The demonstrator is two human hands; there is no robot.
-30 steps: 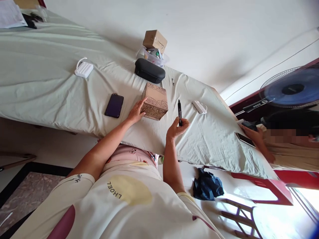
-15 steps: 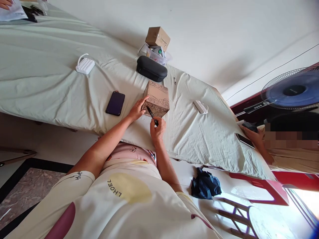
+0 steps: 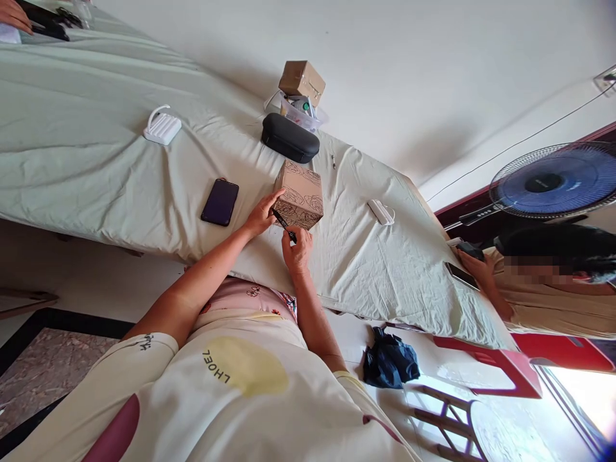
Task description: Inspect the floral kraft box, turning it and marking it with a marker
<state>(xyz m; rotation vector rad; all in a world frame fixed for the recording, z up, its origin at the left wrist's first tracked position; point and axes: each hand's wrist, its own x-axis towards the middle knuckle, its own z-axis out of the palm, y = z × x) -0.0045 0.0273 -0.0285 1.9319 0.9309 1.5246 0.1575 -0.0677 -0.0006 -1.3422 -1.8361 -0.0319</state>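
Observation:
A small cardboard box [image 3: 302, 186] with black rose-like line drawings stands on the cloth-covered table in front of me. My left hand [image 3: 261, 215] grips its left near edge, fingers on the top edge and thumb lower down. In my right hand [image 3: 299, 249] is a black marker pen [image 3: 283, 221], pinched between thumb and fingers. The marker's tip meets the lower left of the box's near face, close to my left thumb. Dense black lines cover that face. Left of my left hand lies a dark phone [image 3: 220, 201].
Behind the box are a black case [image 3: 290, 137], a plastic tub [image 3: 301, 112] and a plain carton [image 3: 302, 80]. White devices [image 3: 163, 127] sit to either side. At right, another person [image 3: 486, 269] handles a dark object beside a fan [image 3: 543, 183]. Another person's hand [image 3: 14, 16] shows top left.
The marker and my right hand have moved left and slightly down along the box's near face. My left hand stays on the box. The view has shifted slightly.

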